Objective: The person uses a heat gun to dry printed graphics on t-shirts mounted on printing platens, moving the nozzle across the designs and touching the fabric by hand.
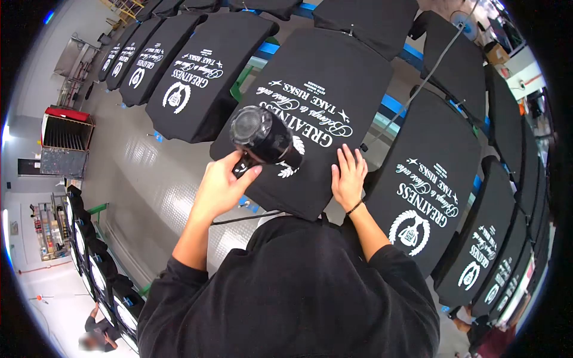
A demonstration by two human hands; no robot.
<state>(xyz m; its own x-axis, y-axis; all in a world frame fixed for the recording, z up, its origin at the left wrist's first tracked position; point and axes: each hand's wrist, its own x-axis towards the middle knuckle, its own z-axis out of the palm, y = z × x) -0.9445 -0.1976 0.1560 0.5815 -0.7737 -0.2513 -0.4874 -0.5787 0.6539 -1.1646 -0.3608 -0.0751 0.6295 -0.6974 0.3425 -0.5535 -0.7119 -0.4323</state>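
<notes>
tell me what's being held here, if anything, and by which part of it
The left hand holds a black hair dryer by its handle; the right hand rests on the black shirt, holding nothing.

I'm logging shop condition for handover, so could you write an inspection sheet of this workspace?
Surface: black shirt, spread out, its white emblem partly hidden by the black handheld dryer.
Things in use: the dryer, nozzle toward the emblem.
Clutter: nothing seen loose on that shirt; cardboard box farther off, upper right.
Left grip: closed on the dryer's handle.
Right grip: fingers spread on the shirt, holding nothing.
Cables: black cord by the shirt's near edge; grey cable to its right; connections unclear.
Surroundings: rows of similar printed shirts; person lower left.
</notes>
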